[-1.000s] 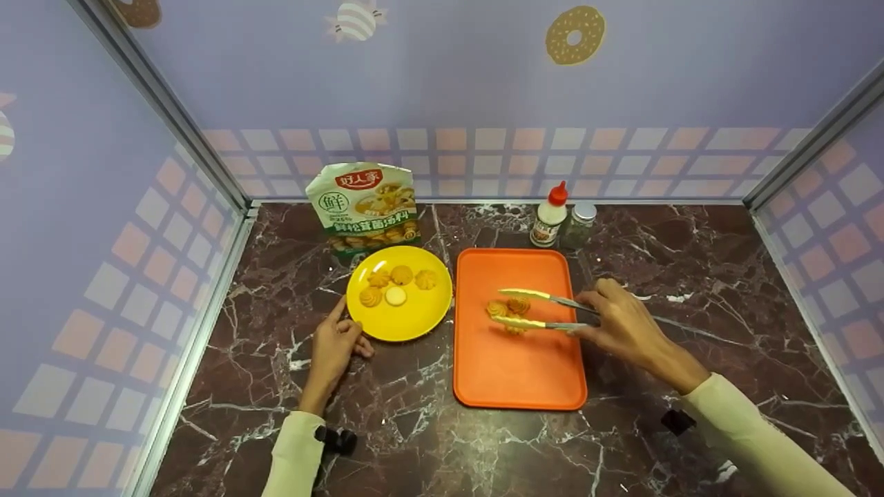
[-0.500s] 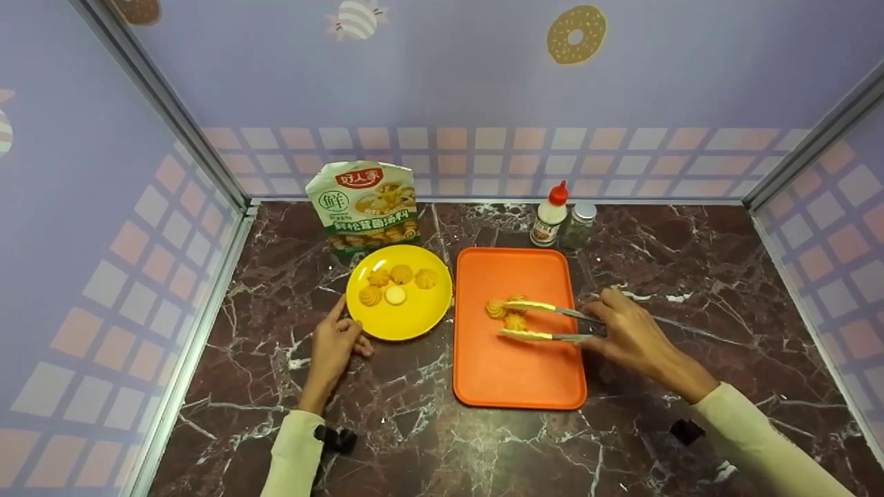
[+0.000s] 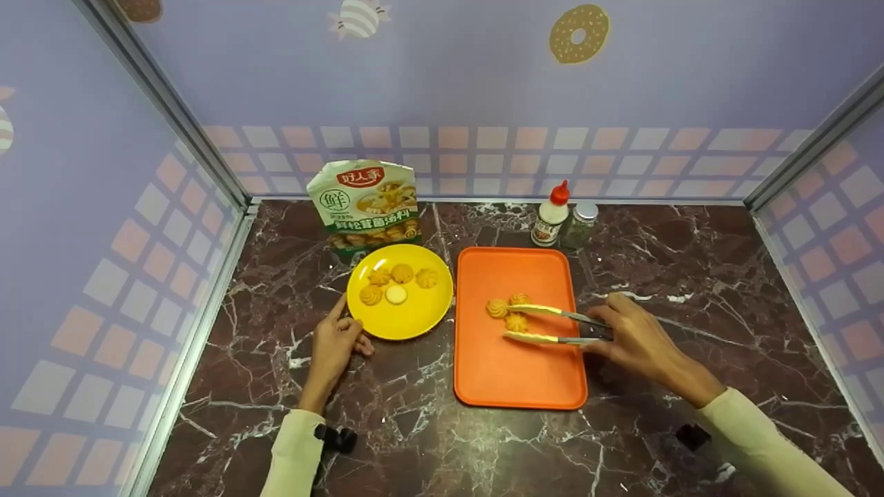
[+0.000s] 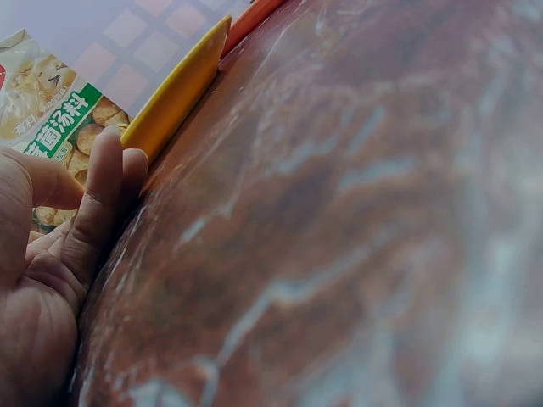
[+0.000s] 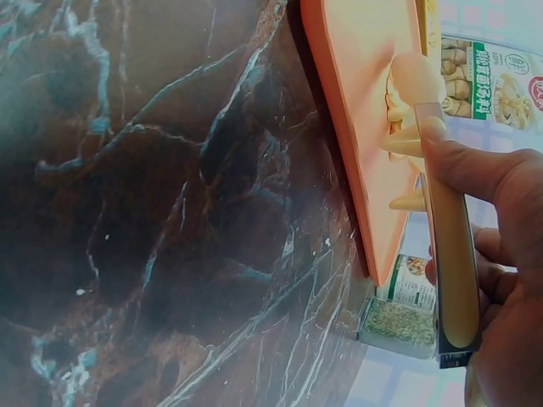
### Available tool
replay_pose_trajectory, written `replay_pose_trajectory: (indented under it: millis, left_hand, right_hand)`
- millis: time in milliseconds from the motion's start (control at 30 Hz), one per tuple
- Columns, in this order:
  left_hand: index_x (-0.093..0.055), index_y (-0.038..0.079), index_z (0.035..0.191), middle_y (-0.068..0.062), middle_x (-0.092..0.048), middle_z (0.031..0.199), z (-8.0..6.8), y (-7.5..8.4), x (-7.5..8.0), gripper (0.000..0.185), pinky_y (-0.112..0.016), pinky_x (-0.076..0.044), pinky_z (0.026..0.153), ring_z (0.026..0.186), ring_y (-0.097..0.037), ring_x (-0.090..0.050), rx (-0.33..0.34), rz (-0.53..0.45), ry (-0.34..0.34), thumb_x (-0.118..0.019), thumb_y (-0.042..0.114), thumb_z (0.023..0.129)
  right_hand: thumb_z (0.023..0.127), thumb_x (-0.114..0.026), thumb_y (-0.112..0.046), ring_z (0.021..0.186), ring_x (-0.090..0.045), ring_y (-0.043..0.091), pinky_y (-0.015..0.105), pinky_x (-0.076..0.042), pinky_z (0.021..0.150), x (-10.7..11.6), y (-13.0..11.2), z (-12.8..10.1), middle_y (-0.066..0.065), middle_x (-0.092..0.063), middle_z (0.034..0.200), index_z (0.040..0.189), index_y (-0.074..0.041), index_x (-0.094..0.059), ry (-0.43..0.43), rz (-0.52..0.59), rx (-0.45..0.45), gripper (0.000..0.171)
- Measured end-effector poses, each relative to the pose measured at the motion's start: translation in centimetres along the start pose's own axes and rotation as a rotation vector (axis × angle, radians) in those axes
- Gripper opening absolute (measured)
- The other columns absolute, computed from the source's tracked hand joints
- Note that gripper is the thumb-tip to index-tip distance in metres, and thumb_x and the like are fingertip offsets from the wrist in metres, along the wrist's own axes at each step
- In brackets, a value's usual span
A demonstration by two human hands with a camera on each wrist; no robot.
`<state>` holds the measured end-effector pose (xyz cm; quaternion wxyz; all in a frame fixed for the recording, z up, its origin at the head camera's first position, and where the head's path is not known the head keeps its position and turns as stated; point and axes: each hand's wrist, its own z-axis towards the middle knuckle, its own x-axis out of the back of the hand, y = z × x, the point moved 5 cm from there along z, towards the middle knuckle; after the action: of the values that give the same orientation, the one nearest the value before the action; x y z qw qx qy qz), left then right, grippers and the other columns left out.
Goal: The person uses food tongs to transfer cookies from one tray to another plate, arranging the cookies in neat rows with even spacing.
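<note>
The right hand (image 3: 639, 342) grips a pair of tongs (image 3: 552, 326) by the hinge end, fingers and thumb curled round both arms. The gold tips are spread apart over the orange tray (image 3: 518, 373). Three small piped cookies (image 3: 509, 312) lie clustered on the tray, and the nearest one sits between the two tips; whether either tip touches it is hard to tell from the head view.

These cookies look light, dry and crumbly, with ridged tops. They would likely break under a hard squeeze, so the tongs should close gently across a cookie's widest part, low on its sides.

The right forearm comes in from the lower right, wrist low, tongs lying nearly flat above the tray.

The left hand (image 3: 335, 345) holds nothing. It rests on the tabletop (image 3: 387, 428), with relaxed fingers touching the rim of the yellow plate (image 3: 414, 321), which carries more cookies. A food pouch (image 3: 364, 200) stands behind the plate, and two bottles (image 3: 563, 224) stand beyond the tray.
</note>
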<state>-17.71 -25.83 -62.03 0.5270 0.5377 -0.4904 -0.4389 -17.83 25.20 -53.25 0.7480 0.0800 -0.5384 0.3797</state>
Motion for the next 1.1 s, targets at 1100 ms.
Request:
replay_pose_trajectory:
  millis: [1100]
  left_hand:
    - [-0.031,0.002,0.173,-0.018,-0.066,0.072,-0.07,0.07,-0.06,0.073,-0.037,-0.067,0.053,0.055,-0.024,-0.072,0.017,0.001,0.012,-0.059,-0.003,0.105]
  right_hand:
    - [0.069,-0.106,-0.024,0.08,-0.04,0.013,0.03,-0.038,0.065,-0.63,0.41,-0.65,-0.004,-0.04,0.09,0.104,-0.003,-0.079,-0.053,0.047,-0.049,0.048]
